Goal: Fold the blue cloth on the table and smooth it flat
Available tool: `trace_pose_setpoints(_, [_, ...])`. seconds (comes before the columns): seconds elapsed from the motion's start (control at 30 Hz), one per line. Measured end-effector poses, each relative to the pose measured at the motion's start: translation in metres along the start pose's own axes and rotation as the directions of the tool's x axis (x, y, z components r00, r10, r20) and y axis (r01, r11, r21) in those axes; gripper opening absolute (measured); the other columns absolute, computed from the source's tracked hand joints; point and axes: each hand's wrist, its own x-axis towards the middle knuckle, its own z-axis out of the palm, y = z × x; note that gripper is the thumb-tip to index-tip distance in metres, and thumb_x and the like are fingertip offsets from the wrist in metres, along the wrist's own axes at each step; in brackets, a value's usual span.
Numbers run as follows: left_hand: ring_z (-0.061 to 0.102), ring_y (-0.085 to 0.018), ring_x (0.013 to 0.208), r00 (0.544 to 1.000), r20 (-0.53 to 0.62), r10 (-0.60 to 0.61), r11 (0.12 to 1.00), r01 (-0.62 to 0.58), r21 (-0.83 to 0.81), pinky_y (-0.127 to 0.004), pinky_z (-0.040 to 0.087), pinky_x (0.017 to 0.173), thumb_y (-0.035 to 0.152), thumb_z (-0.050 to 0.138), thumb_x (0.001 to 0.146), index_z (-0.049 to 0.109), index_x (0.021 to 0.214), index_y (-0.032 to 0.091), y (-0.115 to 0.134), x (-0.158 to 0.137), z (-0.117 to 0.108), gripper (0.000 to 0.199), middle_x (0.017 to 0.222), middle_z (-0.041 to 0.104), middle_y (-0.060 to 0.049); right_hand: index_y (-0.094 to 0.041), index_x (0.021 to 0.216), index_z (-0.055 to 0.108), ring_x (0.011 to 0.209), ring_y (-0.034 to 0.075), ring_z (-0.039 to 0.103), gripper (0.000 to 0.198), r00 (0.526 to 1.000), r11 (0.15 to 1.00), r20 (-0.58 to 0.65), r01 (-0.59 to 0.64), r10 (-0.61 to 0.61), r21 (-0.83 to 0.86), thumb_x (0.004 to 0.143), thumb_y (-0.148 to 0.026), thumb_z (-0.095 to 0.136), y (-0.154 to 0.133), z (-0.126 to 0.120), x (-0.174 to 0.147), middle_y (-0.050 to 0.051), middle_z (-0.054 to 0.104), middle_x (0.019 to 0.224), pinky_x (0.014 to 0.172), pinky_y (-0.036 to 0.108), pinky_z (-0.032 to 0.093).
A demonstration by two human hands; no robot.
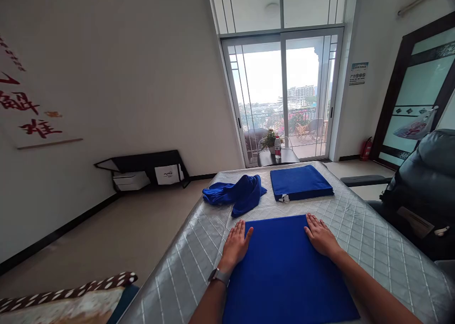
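Observation:
A flat blue cloth [284, 272] lies spread in front of me on the silver quilted mattress [188, 262]. My left hand [236, 242] rests flat on its far left corner, fingers stretched out and thumb apart. At the far right corner, my right hand [322, 235] lies open with its fingers on the cloth's edge. A crumpled blue cloth [236, 191] sits beyond my left hand. Behind the right half of the flat cloth is a neat stack of folded blue cloth [302, 181], with a white tag at its front edge.
Past the mattress stand a small dark table [279, 159], a potted plant [270, 140] and a bottle [277, 148]. A black leather chair [423, 186] is close on the right. On the left are a low black shelf [149, 165] and patterned bedding [81, 302] in the corner.

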Motion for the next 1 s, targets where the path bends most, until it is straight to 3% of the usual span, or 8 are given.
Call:
trace_pose_setpoints(0.27, [0.026, -0.026, 0.151, 0.988, 0.148, -0.045, 0.996, 0.033, 0.08, -0.045, 0.023, 0.122, 0.059, 0.015, 0.102, 0.028, 0.156, 0.005, 0.006, 0.002, -0.009, 0.077, 0.162, 0.028, -0.017, -0.009, 0.158, 0.024, 0.152, 0.02, 0.015, 0.067, 1.0, 1.0, 0.002, -0.001, 0.001, 0.002, 0.101, -0.043, 0.016, -0.001, -0.003, -0.002, 0.011, 0.021, 0.165, 0.123, 0.041, 0.012])
trace_pose_setpoints(0.4, [0.032, -0.032, 0.148, 0.987, 0.145, -0.075, 0.984, 0.05, 0.17, -0.05, 0.025, 0.121, 0.061, 0.016, 0.102, 0.036, 0.152, 0.003, 0.019, 0.011, -0.019, 0.08, 0.158, 0.034, -0.021, -0.008, 0.158, 0.024, 0.152, 0.022, 0.016, 0.067, 1.0, 1.0, -0.001, 0.007, -0.007, 0.024, 0.101, -0.043, 0.018, -0.001, -0.004, -0.003, 0.012, 0.022, 0.164, 0.123, 0.043, 0.012])
trace_pose_setpoints(0.5, [0.032, -0.033, 0.148, 0.999, 0.034, -0.039, 0.988, 0.034, 0.148, -0.049, 0.027, 0.12, 0.063, 0.014, 0.101, 0.04, 0.15, 0.004, 0.063, 0.018, -0.024, 0.081, 0.157, 0.037, -0.023, -0.008, 0.158, 0.023, 0.152, 0.022, 0.014, 0.068, 1.0, 0.999, 0.007, -0.003, 0.003, 0.039, 0.101, -0.043, 0.018, -0.001, -0.005, -0.003, 0.012, 0.021, 0.165, 0.123, 0.043, 0.011])
trace_pose_setpoints(0.57, [0.033, -0.029, 0.148, 0.997, 0.015, 0.07, 0.995, -0.071, 0.063, -0.043, 0.03, 0.12, 0.062, 0.014, 0.102, 0.04, 0.151, 0.007, 0.11, 0.02, -0.022, 0.078, 0.157, 0.04, -0.02, -0.007, 0.158, 0.023, 0.153, 0.022, 0.013, 0.068, 1.0, 0.999, 0.01, -0.011, 0.01, 0.048, 0.101, -0.043, 0.019, -0.001, -0.005, -0.003, 0.011, 0.02, 0.165, 0.123, 0.043, 0.011])
trace_pose_setpoints(0.7, [0.03, -0.023, 0.149, 0.933, 0.024, 0.358, 0.929, -0.354, -0.108, -0.041, 0.029, 0.121, 0.055, 0.017, 0.104, 0.034, 0.155, 0.012, 0.205, 0.022, -0.005, 0.068, 0.158, 0.04, -0.014, -0.012, 0.158, 0.026, 0.152, 0.021, 0.014, 0.063, 1.0, 1.0, 0.01, 0.014, -0.014, 0.007, 0.099, -0.035, 0.025, 0.002, -0.002, -0.003, 0.009, 0.02, 0.165, 0.123, 0.042, 0.013])
trace_pose_setpoints(0.77, [0.027, -0.022, 0.151, 0.913, 0.009, 0.407, 0.904, -0.402, -0.149, -0.042, 0.028, 0.122, 0.052, 0.015, 0.105, 0.03, 0.157, 0.014, 0.236, 0.023, 0.006, 0.066, 0.16, 0.038, -0.012, -0.015, 0.158, 0.027, 0.152, 0.021, 0.014, 0.064, 0.999, 0.998, 0.011, 0.041, -0.04, -0.039, 0.096, -0.03, 0.031, 0.004, 0.001, -0.004, 0.007, 0.019, 0.165, 0.123, 0.042, 0.014])
trace_pose_setpoints(0.87, [0.028, -0.023, 0.15, 0.932, 0.019, 0.363, 0.917, -0.354, -0.187, -0.043, 0.028, 0.122, 0.049, 0.009, 0.105, 0.03, 0.157, 0.013, 0.252, 0.025, 0.016, 0.066, 0.16, 0.038, -0.012, -0.013, 0.158, 0.027, 0.152, 0.022, 0.015, 0.067, 0.998, 0.995, -0.01, 0.06, -0.061, -0.074, 0.093, -0.026, 0.036, 0.007, 0.005, -0.004, 0.008, 0.017, 0.165, 0.123, 0.041, 0.017])
trace_pose_setpoints(1.0, [0.027, -0.023, 0.151, 0.947, 0.045, 0.318, 0.935, -0.305, -0.184, -0.042, 0.024, 0.124, 0.052, 0.006, 0.104, 0.031, 0.156, 0.012, 0.237, 0.024, 0.021, 0.071, 0.16, 0.038, -0.011, -0.012, 0.157, 0.03, 0.152, 0.021, 0.018, 0.063, 0.998, 0.998, -0.03, 0.057, -0.058, -0.036, 0.096, -0.027, 0.03, 0.007, 0.007, -0.002, 0.009, 0.02, 0.164, 0.123, 0.042, 0.018])
